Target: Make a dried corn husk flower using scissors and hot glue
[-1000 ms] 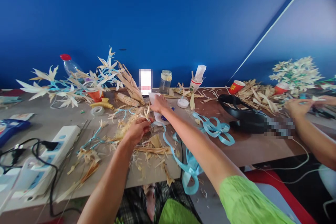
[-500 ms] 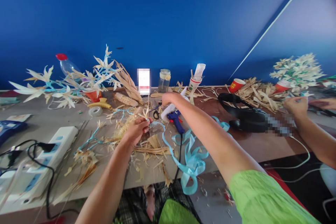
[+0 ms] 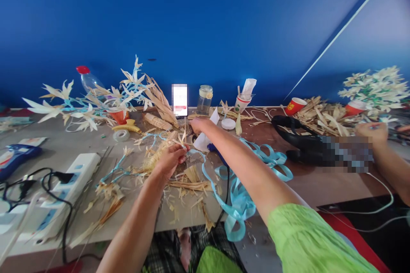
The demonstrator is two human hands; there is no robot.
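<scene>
My left hand [image 3: 173, 158] is closed in a pinch around a small corn husk flower [image 3: 183, 137], its pale pointed strips standing above the fingers. Light blue ribbon [image 3: 205, 166] trails from beside these fingertips to a loose heap of loops at the table's front edge. Stretched across the table, my right hand [image 3: 200, 125] is low over a dark object behind the flower; its fingers are mostly hidden. A blue glue gun [image 3: 212, 148] lies partly under my right forearm. Husk scraps [image 3: 192, 174] and a corn cob [image 3: 157, 121] surround the left hand.
A white power strip [image 3: 72, 187] with black plugs lies at left, near a tape roll [image 3: 121, 135]. Husk flower branches [image 3: 92, 106] spread at back left. A glass jar [image 3: 204, 99] and a paper cup [image 3: 242, 104] stand behind. Another person's hand [image 3: 373, 133] is at right.
My right hand has shifted slightly left and down over the dark object. The view has turned a little, and a white round lid now shows near the cup. My left hand still pinches the flower.
</scene>
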